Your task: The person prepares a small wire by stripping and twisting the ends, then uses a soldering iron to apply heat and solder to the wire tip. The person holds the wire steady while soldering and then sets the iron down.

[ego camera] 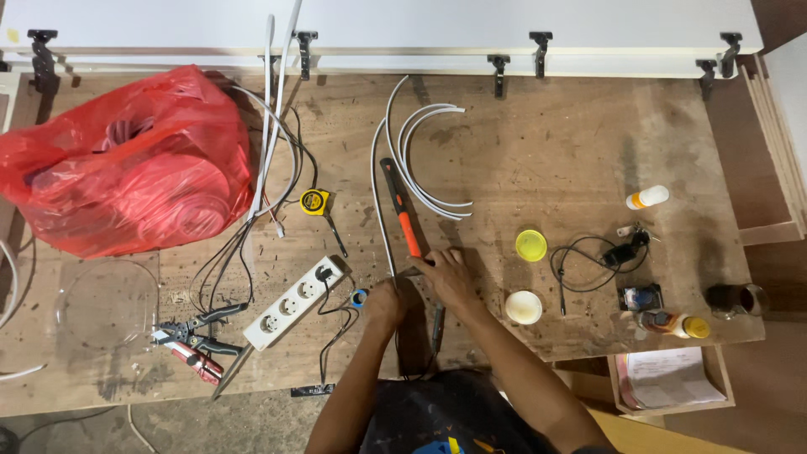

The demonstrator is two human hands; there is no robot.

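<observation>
Nearest the camera, two bare arms reach up from the bottom edge onto a worn, scratched wooden tabletop (538, 143) dusted with chips. The left hand (385, 304) rests closed on the wood beside a small blue ring (359, 297); whether its fingers pinch anything cannot be told. The right hand (450, 276) lies with its fingers pressed together at the bottom end of one hammer (401, 206), whose orange-and-black handle runs up and away from the hands; the grip itself is not clear.

To the left lie one white power strip (294, 303) with four sockets and two pairs of pliers (197, 340), with one clear round lid (105, 304) beyond them. To the right sit one cream round lid (524, 307), one yellow lid (530, 245), one black coiled cable (593, 261) and two small bottles (647, 197), one upper and one lower.

Farther off are one yellow tape measure (314, 202), several curved white cable pieces (416, 160) and one red plastic bag (126, 164) full of coiled cable. At the far edge, six black clamps (540, 46) grip a white board (504, 25). Stacked wooden panels (777, 143) stand at the right.
</observation>
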